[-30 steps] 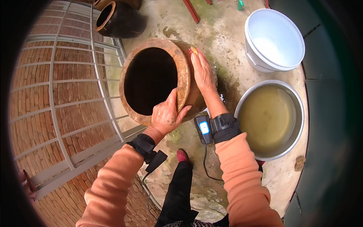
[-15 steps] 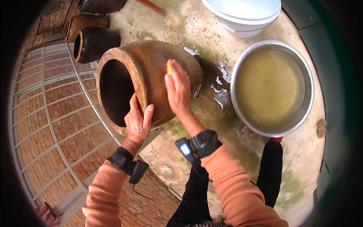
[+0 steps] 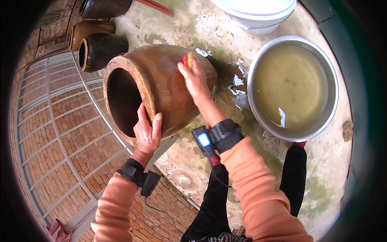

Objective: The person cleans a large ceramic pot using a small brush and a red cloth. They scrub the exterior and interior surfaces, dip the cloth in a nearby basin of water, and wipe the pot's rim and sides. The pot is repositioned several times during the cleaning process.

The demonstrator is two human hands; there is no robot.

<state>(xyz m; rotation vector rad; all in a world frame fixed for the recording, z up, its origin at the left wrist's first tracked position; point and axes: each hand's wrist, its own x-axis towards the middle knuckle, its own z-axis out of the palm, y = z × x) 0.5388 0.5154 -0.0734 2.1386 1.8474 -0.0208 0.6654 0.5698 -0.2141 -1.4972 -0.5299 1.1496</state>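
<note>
A large brown glazed clay jar [image 3: 169,86] lies tilted on its side, its dark mouth turned to the left. My left hand [image 3: 146,131] grips the near part of its thick rim, with fingers inside the mouth and the thumb outside. My right hand [image 3: 196,82] presses a small yellow and red scrubbing pad [image 3: 189,59] against the upper side of the jar's body. Most of the pad is hidden under the fingers. The jar's surface around the right hand looks wet.
To the right stands a wide metal basin [image 3: 290,88] of cloudy yellowish water, with a white bucket [image 3: 258,20] behind it. Smaller dark jars [image 3: 105,50] sit at the far left. A pale metal grid [image 3: 60,149] over brick runs along the left. The concrete floor [image 3: 177,30] has wet patches.
My right hand has slid a little right and up along the jar with the pad. My left hand keeps its hold on the rim. The whole view has shifted slightly.
</note>
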